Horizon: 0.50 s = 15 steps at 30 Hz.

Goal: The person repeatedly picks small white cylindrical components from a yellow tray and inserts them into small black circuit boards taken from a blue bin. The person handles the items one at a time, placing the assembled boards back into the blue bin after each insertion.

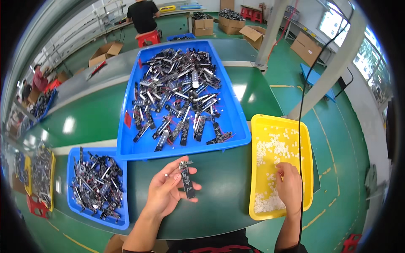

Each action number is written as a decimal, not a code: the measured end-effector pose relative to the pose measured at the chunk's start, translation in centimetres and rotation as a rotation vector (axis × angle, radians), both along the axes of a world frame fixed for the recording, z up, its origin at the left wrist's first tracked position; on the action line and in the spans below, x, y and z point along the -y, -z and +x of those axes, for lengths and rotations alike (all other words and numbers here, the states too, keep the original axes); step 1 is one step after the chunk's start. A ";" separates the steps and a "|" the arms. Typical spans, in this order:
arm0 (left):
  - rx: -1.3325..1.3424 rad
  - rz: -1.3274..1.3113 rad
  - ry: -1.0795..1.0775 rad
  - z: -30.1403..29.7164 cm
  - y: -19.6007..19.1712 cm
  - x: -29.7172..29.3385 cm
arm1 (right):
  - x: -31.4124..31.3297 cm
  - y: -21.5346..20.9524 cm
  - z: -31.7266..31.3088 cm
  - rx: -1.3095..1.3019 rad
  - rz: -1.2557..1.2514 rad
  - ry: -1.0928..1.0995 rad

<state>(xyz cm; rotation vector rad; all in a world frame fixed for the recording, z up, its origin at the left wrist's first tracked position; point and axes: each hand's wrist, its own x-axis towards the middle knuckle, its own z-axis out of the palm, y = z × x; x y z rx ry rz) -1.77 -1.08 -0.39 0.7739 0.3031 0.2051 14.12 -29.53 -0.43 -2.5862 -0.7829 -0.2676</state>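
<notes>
My left hand (163, 189) is closed around a narrow black circuit board (186, 180), held tilted above the table, small components showing on its face. Over the yellow tray (255, 185) on the right, my right hand (289, 185) has its fingertips drawn together among small white plastic pieces (270, 203). Whatever those fingertips pinch is hidden or too small to make out. Ahead of my left hand stands a large blue tray (231, 122) with many similar board assemblies (177, 92), some with red wires and silver strips.
A smaller blue tray (125, 211) full of board assemblies sits left of my left hand. A black cable (300, 126) hangs in front of the yellow tray. A slanted post (325, 71) rises at the right. Farther off, another person (142, 17) sits on a red stool (148, 38).
</notes>
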 end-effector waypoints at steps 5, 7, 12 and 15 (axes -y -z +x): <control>0.019 0.010 0.041 -1.1 0.1 -1.2 | -2.0 -1.6 -1.1 0.012 0.165 0.051; 0.061 -0.003 0.027 -1.3 0.1 -1.4 | -4.0 -2.8 -2.7 0.040 0.278 -0.069; 0.122 0.047 -0.078 -1.7 0.0 -1.7 | -12.1 -3.3 -6.7 -0.091 0.694 -0.426; 0.126 0.090 -0.123 -1.7 0.3 -1.9 | -15.8 -2.1 -6.9 -0.302 0.920 -0.584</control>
